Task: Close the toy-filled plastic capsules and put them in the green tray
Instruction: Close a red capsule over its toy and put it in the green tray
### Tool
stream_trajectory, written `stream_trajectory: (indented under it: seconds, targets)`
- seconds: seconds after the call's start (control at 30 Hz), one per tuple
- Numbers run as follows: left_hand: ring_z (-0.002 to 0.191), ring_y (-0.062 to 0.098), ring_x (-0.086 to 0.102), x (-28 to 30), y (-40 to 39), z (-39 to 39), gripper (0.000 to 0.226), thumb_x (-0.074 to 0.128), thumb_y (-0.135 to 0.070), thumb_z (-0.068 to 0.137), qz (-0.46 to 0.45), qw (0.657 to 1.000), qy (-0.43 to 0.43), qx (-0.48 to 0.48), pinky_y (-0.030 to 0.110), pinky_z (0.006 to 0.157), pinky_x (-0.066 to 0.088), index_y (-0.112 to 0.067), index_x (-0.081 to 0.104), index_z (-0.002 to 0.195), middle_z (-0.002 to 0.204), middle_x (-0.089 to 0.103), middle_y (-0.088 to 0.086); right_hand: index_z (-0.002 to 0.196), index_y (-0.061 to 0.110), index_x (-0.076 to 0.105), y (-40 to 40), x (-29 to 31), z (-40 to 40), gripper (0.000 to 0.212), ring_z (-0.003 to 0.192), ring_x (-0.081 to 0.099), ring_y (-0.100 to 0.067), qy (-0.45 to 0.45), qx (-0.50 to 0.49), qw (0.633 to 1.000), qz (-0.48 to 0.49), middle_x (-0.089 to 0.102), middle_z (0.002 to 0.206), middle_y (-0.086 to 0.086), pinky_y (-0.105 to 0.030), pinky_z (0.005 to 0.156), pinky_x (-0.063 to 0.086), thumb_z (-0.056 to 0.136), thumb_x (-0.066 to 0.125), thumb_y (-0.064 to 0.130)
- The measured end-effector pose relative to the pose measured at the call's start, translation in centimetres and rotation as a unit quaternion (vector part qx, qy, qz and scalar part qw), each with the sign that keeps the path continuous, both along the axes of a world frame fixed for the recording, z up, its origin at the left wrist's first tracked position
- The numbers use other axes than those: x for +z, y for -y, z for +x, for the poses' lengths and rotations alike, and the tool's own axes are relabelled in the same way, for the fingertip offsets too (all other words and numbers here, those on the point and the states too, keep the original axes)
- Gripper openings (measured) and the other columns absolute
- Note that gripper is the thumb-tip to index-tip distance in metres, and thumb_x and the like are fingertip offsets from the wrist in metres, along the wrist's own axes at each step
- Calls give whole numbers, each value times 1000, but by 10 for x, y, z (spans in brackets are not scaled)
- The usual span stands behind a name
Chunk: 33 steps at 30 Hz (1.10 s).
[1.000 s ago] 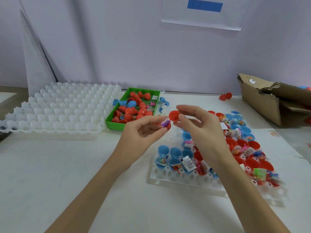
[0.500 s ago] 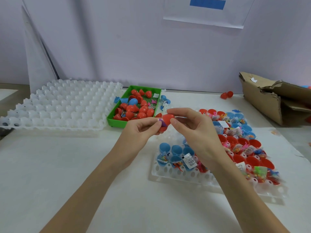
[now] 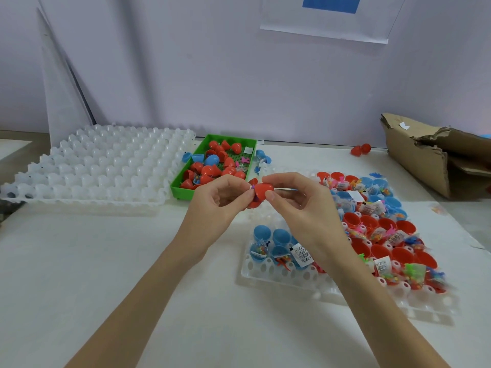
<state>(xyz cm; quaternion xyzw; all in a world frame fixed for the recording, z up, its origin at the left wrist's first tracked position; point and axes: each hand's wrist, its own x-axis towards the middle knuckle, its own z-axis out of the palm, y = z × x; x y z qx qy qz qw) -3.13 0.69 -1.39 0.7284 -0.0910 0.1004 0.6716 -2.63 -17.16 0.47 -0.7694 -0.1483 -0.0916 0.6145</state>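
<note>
Progress is judged to be partial: a good number of capsules are already lying in the green tray (image 3: 177,187), which is placed just beyond the left hand (image 3: 220,201), while many open halves are left in the white holder tray (image 3: 292,277) beneath and to the outer side of the right hand (image 3: 297,205).

One red capsule (image 3: 261,193) is held between the two hands, above the bench (image 3: 106,261). Its lower half is pinched by the curled fingers and thumb of the left hand; its upper half, the cap, is pinched between the thumb and forefinger of the right hand and is set over the lower half. A scrap of purple toy (image 3: 252,187) is seen at the seam on the left-hand side, so the halves are judged not yet fully snapped together. Nothing else is held by either hand.

Closed red capsules, together with a blue one (image 3: 211,160) and a few loose toy pieces, are seen in the green tray, though some red pieces there cannot be told to be whole capsules or halves. Blue halves with bagged toys (image 3: 279,243) are seated just below the right wrist; red halves (image 3: 372,229), mostly filled with small packets, are spread to the outer side of the right hand. It is judged that most of the work remains: this capsule is to be pressed shut and set in the green tray, and the filled halves are to be capped in turn.
</note>
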Motion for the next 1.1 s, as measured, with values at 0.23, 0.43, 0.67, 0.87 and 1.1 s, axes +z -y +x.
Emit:
stream_trajectory:
  seconds: [0.23,0.43,0.67,0.87,1.1]
  targets:
    - [86,10,75,3,-1,-2,7,75,-7,93,9,1000,18,-1,18,80,56,-12,79,95,89,80,-2,112,25,76,3,4,-1,23,99,70,1,-7,6,1000,17,75,100,18,-8,81,52,94,71,11]
    - [87,27,79,3,-1,-3,6,72,-6,96,-33,999,-18,-33,31,77,64,-3,75,99,90,79,11,112,23,75,0,4,-4,23,99,69,1,22,7,1000,-10,75,100,17,-9,81,52,95,69,8]
    - [93,31,78,7,-3,-2,6,74,-9,92,-90,992,-66,-52,35,88,63,-6,79,95,95,79,16,111,21,76,-1,5,-6,22,98,71,-2,32,6,999,18,76,102,13,-12,82,54,95,69,7]
    - [89,30,79,6,-4,-3,8,68,-7,98,-31,996,-68,-56,38,90,63,-3,74,102,95,80,12,111,23,76,-5,1,-8,21,97,71,0,15,-12,1000,10,76,100,15,-12,81,54,96,69,11]
    - [94,36,79,6,3,-4,16,52,-10,108,-63,987,-119,-83,45,93,62,1,60,115,100,79,15,111,28,76,-2,1,-6,18,98,72,-2,-86,-8,993,75,76,102,17,-17,82,58,98,66,21]
